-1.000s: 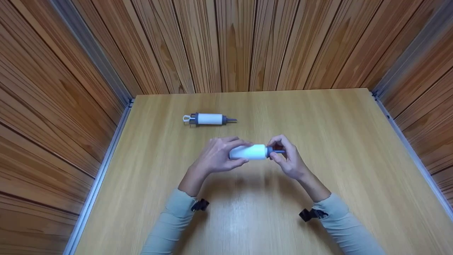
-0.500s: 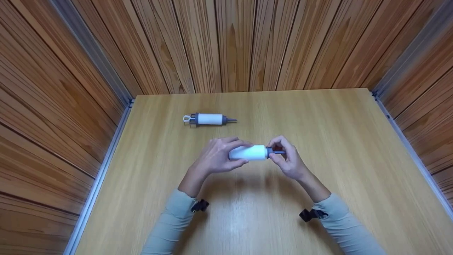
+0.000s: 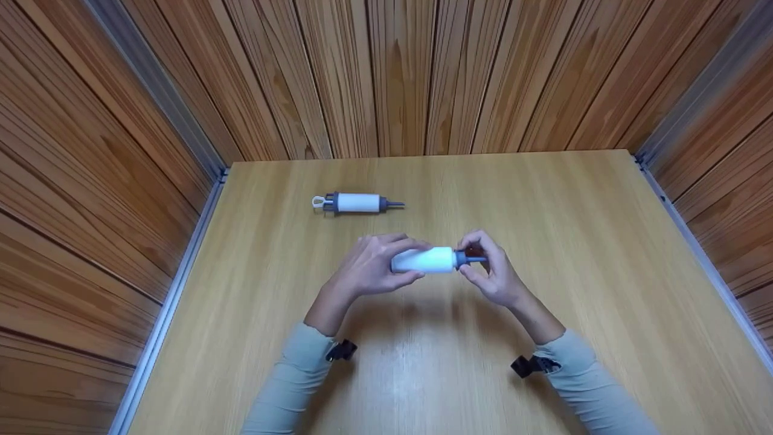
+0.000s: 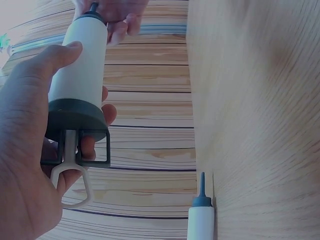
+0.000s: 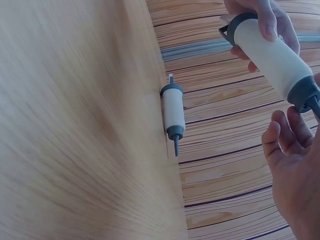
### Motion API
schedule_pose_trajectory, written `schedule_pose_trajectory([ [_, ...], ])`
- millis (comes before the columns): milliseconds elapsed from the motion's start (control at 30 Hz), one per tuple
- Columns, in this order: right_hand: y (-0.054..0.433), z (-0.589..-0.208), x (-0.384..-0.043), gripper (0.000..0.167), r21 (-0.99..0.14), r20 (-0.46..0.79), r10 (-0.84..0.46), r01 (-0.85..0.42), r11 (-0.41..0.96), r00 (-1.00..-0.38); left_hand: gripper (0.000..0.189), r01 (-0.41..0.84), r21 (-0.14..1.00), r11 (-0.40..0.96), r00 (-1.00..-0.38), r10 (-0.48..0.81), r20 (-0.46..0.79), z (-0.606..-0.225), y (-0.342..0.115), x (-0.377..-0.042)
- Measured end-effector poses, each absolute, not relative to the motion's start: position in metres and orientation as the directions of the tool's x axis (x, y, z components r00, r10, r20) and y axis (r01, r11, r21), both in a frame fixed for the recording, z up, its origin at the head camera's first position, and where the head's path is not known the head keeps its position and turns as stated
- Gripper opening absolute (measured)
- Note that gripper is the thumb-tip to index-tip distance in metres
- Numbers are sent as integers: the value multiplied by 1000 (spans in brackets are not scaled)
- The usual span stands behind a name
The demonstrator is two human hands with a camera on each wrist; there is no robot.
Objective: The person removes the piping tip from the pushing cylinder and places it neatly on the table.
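A large syringe [image 3: 426, 260] with a white barrel and dark blue-grey end caps is held level above the table between both hands. My left hand [image 3: 375, 266] grips the barrel near its plunger end. A pale ring-shaped plunger handle [image 4: 85, 187] sticks out below that palm in the left wrist view. My right hand [image 3: 496, 278] pinches the dark nozzle cap [image 3: 461, 258] with thumb and fingers, and the thin nozzle points right, into the hand. Its remaining fingers [image 5: 285, 132] are curled near the cap in the right wrist view.
A second syringe [image 3: 358, 203] of the same look lies on the wooden table [image 3: 543, 205], beyond the left hand, nozzle to the right. Wood-plank walls [image 3: 398, 78] with metal rails [image 3: 163, 290] enclose the back and sides. A small black camera mount sits on each wrist.
The right thumb and fingers shift slightly around the nozzle cap. The left hand and the held syringe stay almost still, and the second syringe has not moved.
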State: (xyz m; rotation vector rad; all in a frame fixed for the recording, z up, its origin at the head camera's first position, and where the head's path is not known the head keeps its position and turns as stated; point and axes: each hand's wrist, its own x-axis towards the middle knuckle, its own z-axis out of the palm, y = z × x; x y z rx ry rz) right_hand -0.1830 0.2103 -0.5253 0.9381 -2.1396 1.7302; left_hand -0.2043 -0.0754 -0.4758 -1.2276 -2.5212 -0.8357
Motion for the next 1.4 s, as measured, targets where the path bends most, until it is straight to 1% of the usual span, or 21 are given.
schedule_pose_trajectory([
  [167,210,-524,-183,21,-805,516,-321,-578,136,-794,42,780,385,493,-624,653,429,-477,-75,-204],
  [267,209,-524,-183,16,-809,511,-316,-572,139,-800,42,778,393,490,-626,654,425,-477,-75,-204],
  [367,209,-524,-183,15,-807,514,-317,-575,138,-797,42,778,397,487,-626,656,422,-477,-75,-204],
  [800,213,-525,-183,27,-792,539,-366,-605,87,-759,43,774,399,491,-629,662,407,-476,-76,-205],
  [1100,215,-524,-183,29,-802,521,-359,-588,103,-774,43,783,355,511,-622,664,416,-476,-77,-206],
  [1400,217,-522,-184,29,-795,533,-345,-597,107,-772,44,781,367,505,-623,666,410,-473,-76,-205],
])
